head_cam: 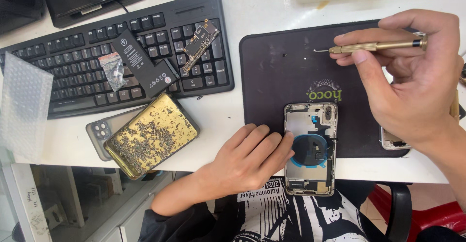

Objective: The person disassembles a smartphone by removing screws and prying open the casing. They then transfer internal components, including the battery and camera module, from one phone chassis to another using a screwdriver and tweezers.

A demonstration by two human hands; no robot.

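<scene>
- Two bare hands worked over an opened silver phone housing [310, 147], its back shell stripped and a dark round coil showing, lying on the near edge of a black rubber work mat [276, 72].
- Left hand [247, 157] lay just left of the housing, fingers loosely curled with the tips pressed against its side, apparently to keep it from sliding.
- Right hand [412, 82] hovered above and right of the housing, thumb and fingers pinched around a slim gold precision screwdriver [376, 46] held level, tip pointing left over the mat.
- Left of the housing sat a gold metal tray [153, 135] scattered with tiny screws, apparently kept together there.
- Farther left and behind, a black computer keyboard [87, 52] carried a black flat phone battery [143, 62], a narrow circuit board [200, 43] and a small clear bag of parts [114, 71].
</scene>
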